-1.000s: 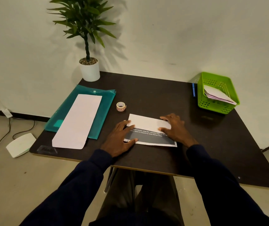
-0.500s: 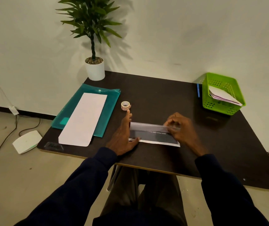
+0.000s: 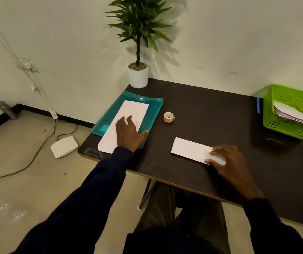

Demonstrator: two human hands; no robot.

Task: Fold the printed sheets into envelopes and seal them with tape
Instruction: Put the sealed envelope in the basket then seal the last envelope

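Dark surface [image 3: 211, 107]: task looks about midway.
Green basket [image 3: 282, 125], far right: several folded pieces [image 3: 292, 114] inside, probably finished.
Teal folder [image 3: 154, 114]: unfolded sheets [image 3: 135, 110] on it, so more left to do. Left hand [image 3: 128, 133] flat on them, grip wide, holding nothing.
Folded sheet [image 3: 189, 149] near front edge. Right hand [image 3: 229, 162] presses its right end, grip loose, not closed round it.
Tape roll [image 3: 168, 117] stands apart from both hands. No seal visible on folded sheet, so taping is likely next.
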